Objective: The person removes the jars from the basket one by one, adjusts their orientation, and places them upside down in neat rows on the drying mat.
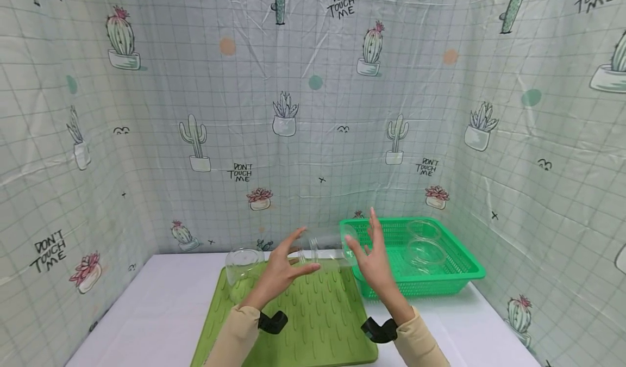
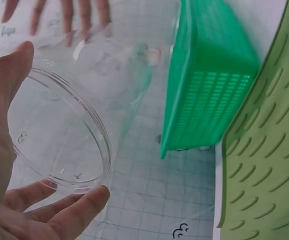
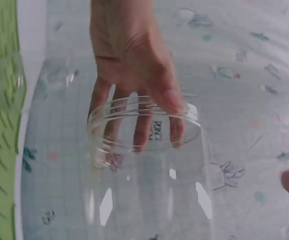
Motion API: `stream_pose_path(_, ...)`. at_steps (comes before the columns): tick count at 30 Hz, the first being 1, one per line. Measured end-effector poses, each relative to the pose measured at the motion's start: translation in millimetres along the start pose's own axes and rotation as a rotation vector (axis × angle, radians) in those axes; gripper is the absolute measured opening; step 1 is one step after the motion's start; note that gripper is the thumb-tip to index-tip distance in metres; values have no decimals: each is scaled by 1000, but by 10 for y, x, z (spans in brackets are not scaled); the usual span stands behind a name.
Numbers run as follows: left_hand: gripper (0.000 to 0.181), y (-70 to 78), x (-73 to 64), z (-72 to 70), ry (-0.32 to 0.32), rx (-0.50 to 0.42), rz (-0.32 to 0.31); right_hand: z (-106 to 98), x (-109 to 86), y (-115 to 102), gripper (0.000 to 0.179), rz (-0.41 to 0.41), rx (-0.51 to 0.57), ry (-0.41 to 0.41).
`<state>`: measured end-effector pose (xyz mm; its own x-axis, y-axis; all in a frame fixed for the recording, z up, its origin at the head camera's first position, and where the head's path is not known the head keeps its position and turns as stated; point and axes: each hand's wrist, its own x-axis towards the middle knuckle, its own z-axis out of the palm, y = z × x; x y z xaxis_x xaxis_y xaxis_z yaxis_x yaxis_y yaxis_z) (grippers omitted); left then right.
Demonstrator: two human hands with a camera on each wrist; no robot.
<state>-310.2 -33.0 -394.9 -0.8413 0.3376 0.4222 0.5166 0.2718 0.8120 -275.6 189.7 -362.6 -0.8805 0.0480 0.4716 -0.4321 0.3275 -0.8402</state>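
A clear plastic jar (image 1: 325,247) lies sideways in the air above the green mat, its wide mouth toward the left. My left hand (image 1: 281,266) grips it at the ridged mouth, thumb on one side and fingers on the other, as the left wrist view shows at the jar's rim (image 2: 102,150). In the right wrist view, the left hand (image 3: 134,65) shows round the ridged neck, some fingers seen through the clear wall. At the jar's other end, my right hand (image 1: 374,258) has its fingers straight and spread, with the thumb overlapping the base.
Another clear jar (image 1: 235,274) stands at the mat's back left. The green textured mat (image 1: 313,323) lies on a white table (image 1: 142,312). A green plastic basket (image 1: 459,247) at the back right holds clear round containers (image 1: 426,253). Patterned curtain (image 1: 313,166) surrounds the table.
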Motion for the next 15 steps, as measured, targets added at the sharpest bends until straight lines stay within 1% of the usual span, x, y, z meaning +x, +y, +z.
stream_pose_path(2,86,18,0,-7,13,2,-6,-35,37,46,77,114,122,-7)
stream_pose_path(4,87,39,-3,-9,23,6,-13,-57,68,100,76,212,235,-35)
stream_pose_path(6,87,55,-5,-5,30,5,-17,-66,94,153,78,287,351,-73)
stream_pose_path(8,87,77,-10,-2,32,3,-21,-65,110,198,82,345,444,-110)
stream_pose_path(15,87,69,-26,-10,19,-16,-16,-12,130,335,89,476,678,-251)
